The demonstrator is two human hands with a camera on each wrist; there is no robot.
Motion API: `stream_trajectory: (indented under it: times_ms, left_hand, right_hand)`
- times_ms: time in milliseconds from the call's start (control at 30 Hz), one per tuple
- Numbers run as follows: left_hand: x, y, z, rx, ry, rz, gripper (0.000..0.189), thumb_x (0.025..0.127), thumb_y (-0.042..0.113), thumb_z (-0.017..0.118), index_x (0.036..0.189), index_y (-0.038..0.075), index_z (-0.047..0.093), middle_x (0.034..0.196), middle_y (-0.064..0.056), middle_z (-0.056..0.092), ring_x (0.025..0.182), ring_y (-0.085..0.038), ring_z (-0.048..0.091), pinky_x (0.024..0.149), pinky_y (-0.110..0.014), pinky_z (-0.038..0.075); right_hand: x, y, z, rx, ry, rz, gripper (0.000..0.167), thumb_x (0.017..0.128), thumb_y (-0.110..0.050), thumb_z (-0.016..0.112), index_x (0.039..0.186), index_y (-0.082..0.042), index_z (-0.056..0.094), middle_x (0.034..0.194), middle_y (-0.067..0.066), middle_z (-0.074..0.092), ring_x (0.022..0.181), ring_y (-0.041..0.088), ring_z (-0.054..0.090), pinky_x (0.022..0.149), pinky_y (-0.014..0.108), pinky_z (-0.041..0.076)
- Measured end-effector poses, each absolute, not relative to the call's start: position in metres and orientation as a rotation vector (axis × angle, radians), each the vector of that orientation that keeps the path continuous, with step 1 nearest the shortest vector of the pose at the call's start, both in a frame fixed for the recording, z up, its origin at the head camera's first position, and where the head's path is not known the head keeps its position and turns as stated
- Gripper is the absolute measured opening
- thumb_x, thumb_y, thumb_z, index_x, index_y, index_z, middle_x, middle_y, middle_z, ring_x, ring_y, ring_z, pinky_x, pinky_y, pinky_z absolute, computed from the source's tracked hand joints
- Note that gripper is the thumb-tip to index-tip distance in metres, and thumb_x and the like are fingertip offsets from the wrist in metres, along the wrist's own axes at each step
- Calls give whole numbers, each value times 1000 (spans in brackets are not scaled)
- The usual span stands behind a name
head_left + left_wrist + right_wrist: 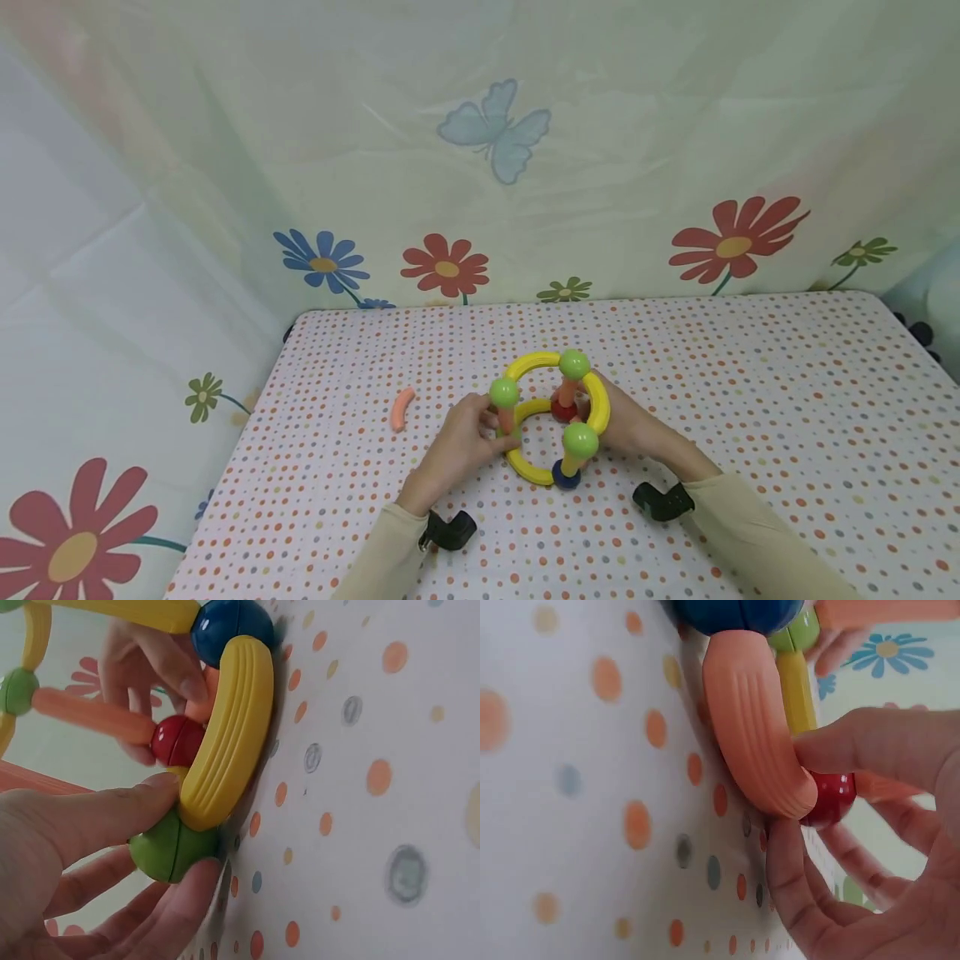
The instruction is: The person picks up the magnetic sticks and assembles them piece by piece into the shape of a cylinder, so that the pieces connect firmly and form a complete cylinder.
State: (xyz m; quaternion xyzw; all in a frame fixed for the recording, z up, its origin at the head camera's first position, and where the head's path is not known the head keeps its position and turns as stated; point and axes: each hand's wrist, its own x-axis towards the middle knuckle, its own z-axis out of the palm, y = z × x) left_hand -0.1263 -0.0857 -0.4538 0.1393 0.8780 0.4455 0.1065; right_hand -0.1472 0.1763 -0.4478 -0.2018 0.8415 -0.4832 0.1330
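A toy frame of balls and rods stands on the table, with a yellow curved rod (599, 404) in its upper ring and light-green balls (504, 392) on top. Upright rods lead down to a red ball (564, 409), a blue ball (566, 475) and a lower green ball (169, 844). My left hand (453, 450) holds that lower green ball between thumb and fingers, the thumb also touching the end of a yellow curved rod (229, 735). At the base's right side, my right hand (626, 421) pinches an orange curved rod (750, 724) at its red-ball end; its other end meets the blue ball.
A loose orange curved rod (401, 410) lies on the dotted tablecloth (322, 467), left of my left hand. Behind the table hangs a flowered curtain (600, 167). Black wrist cameras (452, 531) sit on both sleeves.
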Motion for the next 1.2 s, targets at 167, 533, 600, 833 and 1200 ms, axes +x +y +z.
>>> stream_trajectory:
  times_ms: [167,533,600,833,1200]
  left_hand:
    - [-134,-85,-456,380,2602,1328,35,86,19,89,114,8,72,112,-5,63,98,-19,63,81,-30,55]
    - [-152,-76,-463,387,2571,1455,44,86,19,89,123,6,70,117,-8,65,104,-21,68,84,-29,58]
    - [-154,-74,-463,389,2556,1473,42,86,18,89,122,5,71,119,-8,65,105,-22,69,85,-30,59]
    - [-162,-69,-465,483,2430,1551,32,90,16,85,119,7,74,112,-5,73,97,-14,71,84,-25,58]
    - [-168,-69,-465,593,2406,1498,29,93,15,81,120,6,75,113,-7,74,103,-20,71,93,-31,56]
  right_hand:
    - [-138,182,-448,-629,2433,-1400,42,80,2,87,107,-4,55,113,12,64,100,25,62,91,44,53]
    - [-109,194,-439,-616,2438,-1339,40,88,2,80,122,0,60,110,9,64,86,17,61,73,28,57]
    - [-106,194,-437,-623,2437,-1327,43,87,0,82,125,1,60,108,7,65,83,14,61,71,27,56]
    - [-98,194,-431,-657,2377,-1272,44,90,-3,78,129,1,58,103,3,64,84,13,58,71,27,55]
    - [-95,200,-427,-688,2373,-1236,30,93,-6,77,120,-6,63,108,3,65,88,11,61,73,27,57]
